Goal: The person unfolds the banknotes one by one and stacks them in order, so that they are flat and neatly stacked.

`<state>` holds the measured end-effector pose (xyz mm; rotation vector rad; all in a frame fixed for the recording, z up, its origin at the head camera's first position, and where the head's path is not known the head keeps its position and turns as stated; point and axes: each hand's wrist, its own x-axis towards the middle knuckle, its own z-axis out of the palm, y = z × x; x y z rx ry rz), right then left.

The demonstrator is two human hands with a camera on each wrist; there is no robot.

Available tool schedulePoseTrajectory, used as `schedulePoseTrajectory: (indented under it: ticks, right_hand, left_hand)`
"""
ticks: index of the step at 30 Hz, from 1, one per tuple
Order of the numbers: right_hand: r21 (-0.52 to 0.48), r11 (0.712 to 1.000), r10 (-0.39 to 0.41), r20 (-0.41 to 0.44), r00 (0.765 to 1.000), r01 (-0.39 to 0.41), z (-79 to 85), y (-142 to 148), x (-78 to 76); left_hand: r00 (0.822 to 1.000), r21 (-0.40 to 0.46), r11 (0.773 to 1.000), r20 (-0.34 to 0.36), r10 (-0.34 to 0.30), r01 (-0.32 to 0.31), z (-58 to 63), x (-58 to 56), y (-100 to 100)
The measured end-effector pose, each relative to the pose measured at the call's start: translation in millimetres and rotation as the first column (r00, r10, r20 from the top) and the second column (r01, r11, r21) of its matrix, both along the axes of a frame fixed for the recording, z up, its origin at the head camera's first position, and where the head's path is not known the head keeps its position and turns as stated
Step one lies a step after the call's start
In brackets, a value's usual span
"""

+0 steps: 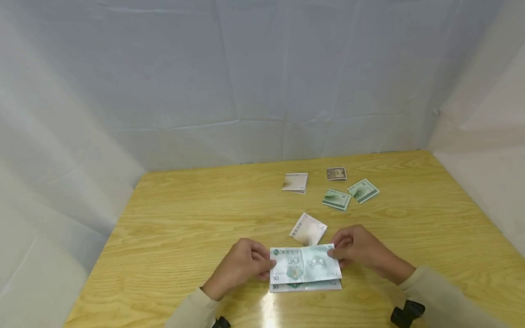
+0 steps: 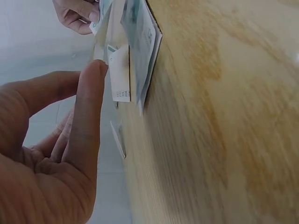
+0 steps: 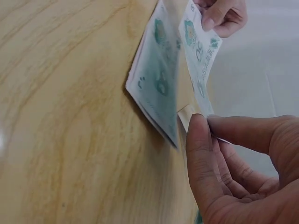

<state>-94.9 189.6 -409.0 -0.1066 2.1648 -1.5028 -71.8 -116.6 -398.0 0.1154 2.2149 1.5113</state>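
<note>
My left hand point(image 1: 242, 264) pinches the left end of a green-and-white 50 banknote point(image 1: 301, 266) between thumb and fingers. At its other end, my right hand point(image 1: 361, 250) pinches the upper right corner. A crease runs down the middle of this note, which is spread between both hands. Below it lies a second 50 banknote point(image 1: 320, 287) on the wood, mostly covered in the head view. The right wrist view shows that lower note point(image 3: 154, 79) as a layered stack, apart from the held note point(image 3: 200, 51).
A pale folded banknote point(image 1: 309, 229) lies just beyond the hands. Farther back on the wooden table point(image 1: 184, 218) are another pale note point(image 1: 295, 182), a brown note point(image 1: 337, 173) and two green notes point(image 1: 336, 199). White sheeting point(image 1: 262, 82) surrounds the table's back and sides.
</note>
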Motion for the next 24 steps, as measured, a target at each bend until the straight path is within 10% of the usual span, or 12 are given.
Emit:
schedulePoseTrajectory:
  ticks: [24]
  right_hand:
    - [0.112, 0.993, 0.036, -0.055, 0.998, -0.030, -19.4, -10, 6.0]
  left_hand:
    - [0.993, -0.208, 0.975, -0.072, -0.090, 0.073, -9.9, 1.3, 5]
